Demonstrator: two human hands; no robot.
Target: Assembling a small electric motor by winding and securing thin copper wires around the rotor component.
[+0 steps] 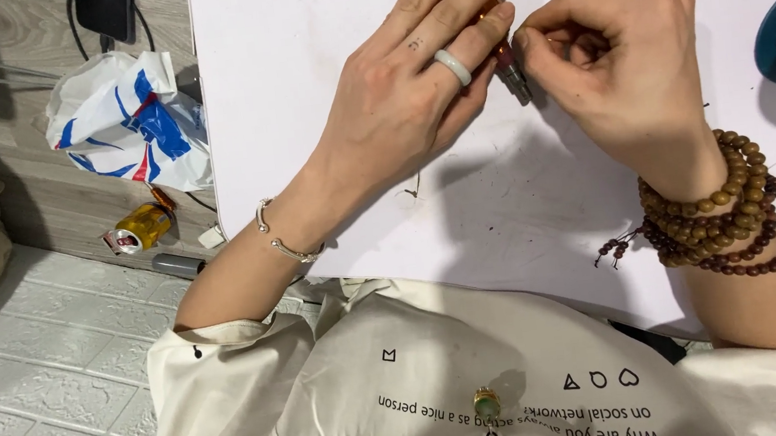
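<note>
Both hands [508,80] curled — fingers [462,10] gripping tool [509,69]

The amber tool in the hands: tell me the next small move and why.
Probably keep the left hand steady on the amber-handled tool while the right hand works its fingertips at the metal tip. The left fingers lie along the handle, and the right hand is pinched right beside the tip. What it pinches is too small to tell.

Plastic bag [130,120]: crumpled, white with blue and red print, on the floor at ten o'clock. Can [141,228]: yellow, on its side, at nine o'clock, just below the bag.
</note>
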